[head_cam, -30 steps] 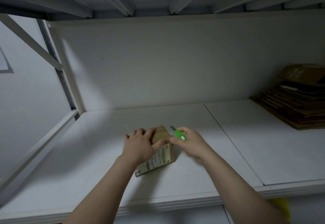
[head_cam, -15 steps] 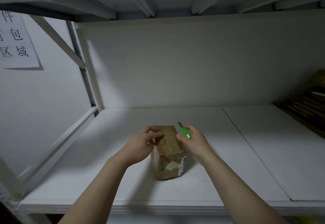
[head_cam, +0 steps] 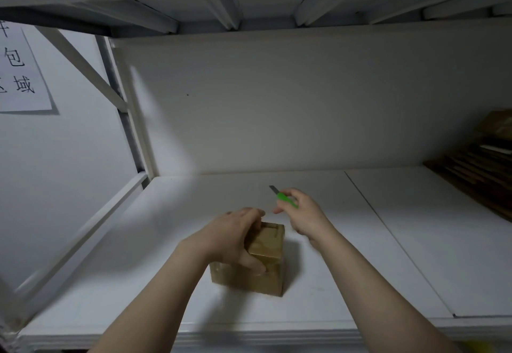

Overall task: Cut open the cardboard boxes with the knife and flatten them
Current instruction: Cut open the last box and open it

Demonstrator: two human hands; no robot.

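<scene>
A small brown cardboard box [head_cam: 266, 246] stands upright on a white shelf board [head_cam: 133, 255], near the front edge and a little left of the middle. Its top looks closed, and glossy tape shows on its faces.

The left hand [head_cam: 230, 239] grips the box from above and from the left. The fingers curl over the far top edge and the thumb presses down the near face.

The right hand [head_cam: 303, 215] is raised just beyond and to the right of the box, clear of it. It pinches a green-handled knife [head_cam: 286, 201] between thumb and fingers. The short grey blade points up and away to the left and touches nothing. Both forearms are bare.

The shelf surface is two white boards meeting at a thin seam [head_cam: 388, 230] that runs from back to front on the right. On the right board, at the far edge of the view, lies a dim stack of flattened cardboard [head_cam: 476, 169], well apart from the box.

A plain white back panel [head_cam: 277, 103] rises behind the shelf. Overhead is the underside of the next shelf [head_cam: 221, 6], crossed by white metal ribs. On the left, a white upright post [head_cam: 124, 120] and a diagonal brace [head_cam: 83, 67] frame the unit. Beyond them is a pale wall carrying a paper sign [head_cam: 19, 70] with large black Chinese characters, partly cut off.
</scene>
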